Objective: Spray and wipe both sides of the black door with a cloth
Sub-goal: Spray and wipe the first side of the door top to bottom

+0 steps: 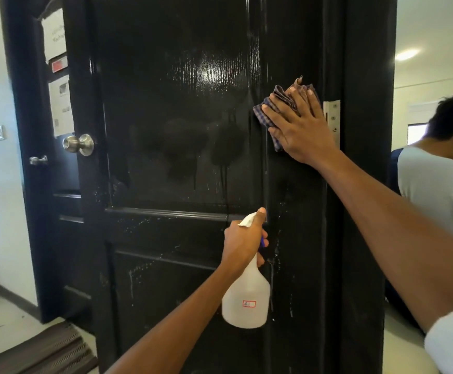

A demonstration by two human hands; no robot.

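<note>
At nine o'clock a round silver metal knob [79, 144] juts from the free edge of the glossy black panelled door [182, 109], with open hallway beyond. At six o'clock the left hand [244, 240] grips a translucent white plastic spray bottle [247, 300] close to the door. At two o'clock the right hand [302, 125], fingers spread flat, presses a checked purple cloth [267, 114] against the door beside the silver hinge [332, 118].

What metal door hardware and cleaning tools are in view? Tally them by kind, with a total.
Round silver metal door knobs: 1
Silver metal lever handles on the far door: 1
Silver metal hinges: 1
Translucent white plastic spray bottles: 1, held by the left hand
Checked blue cloths: 1, pressed flat under the right hand
Total: 5
</note>
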